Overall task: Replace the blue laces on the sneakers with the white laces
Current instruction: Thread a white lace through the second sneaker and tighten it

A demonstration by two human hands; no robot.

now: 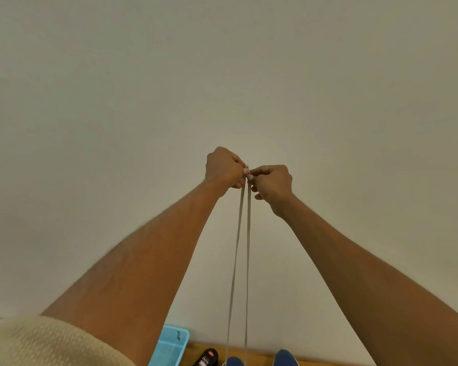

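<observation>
Cream knitted fabric, a pushed-up sleeve (45, 342), fills the bottom left corner closest to the lens, and both bare forearms reach up and away from it toward a plain pale wall (222, 62). High in front of that wall the left hand (224, 169) and the right hand (271, 184) meet, fingers curled in, each pinching the top of the white lace (242, 247) between thumb and fingertips. Both hands are closed on the lace, and they touch or nearly touch at the pinch point.

From that pinch two strands of the lace hang down side by side, taut and almost parallel, spreading slightly apart as they drop. They run to the bottom edge of the view, where they end at the left of two dark blue sneakers (234, 361); only its toe shows, so which eyelets the lace passes through cannot be told. The second blue sneaker (284, 358) sits just to the right, also cut off by the frame.

Both shoes rest on a wooden tabletop (259, 357), seen only as a thin strip against the wall. Left of the shoes lies a small black object with a red and white label (206, 357), and beside that a light blue plastic tray (171, 346), partly hidden behind the left forearm.
</observation>
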